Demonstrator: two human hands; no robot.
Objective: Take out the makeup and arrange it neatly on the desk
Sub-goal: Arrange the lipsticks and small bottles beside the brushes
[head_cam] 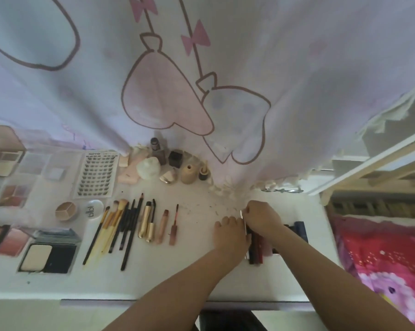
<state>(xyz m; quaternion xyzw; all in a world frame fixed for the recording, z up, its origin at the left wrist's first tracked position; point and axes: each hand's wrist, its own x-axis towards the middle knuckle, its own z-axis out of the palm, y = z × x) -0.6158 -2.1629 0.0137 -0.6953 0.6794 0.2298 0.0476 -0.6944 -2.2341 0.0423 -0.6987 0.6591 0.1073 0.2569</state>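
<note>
Makeup lies in rows on the white desk (168, 278). At the right, several dark and red lipstick tubes (257, 253) lie side by side. My left hand (230, 235) rests with curled fingers against the left side of that row. My right hand (261, 217) is over the row's far end and pinches a thin silver tube (241, 214). Brushes and pencils (120, 225) lie in a fan at the middle-left, with gold mascara tubes (146, 223) and pink lip glosses (168, 225) beside them.
Palettes and compacts (46, 256) fill the left side, with a lash tray (97, 174) behind them. Small bottles and jars (168, 166) stand at the back by a hanging printed curtain (201, 80). A pink bedspread (380, 259) lies to the right.
</note>
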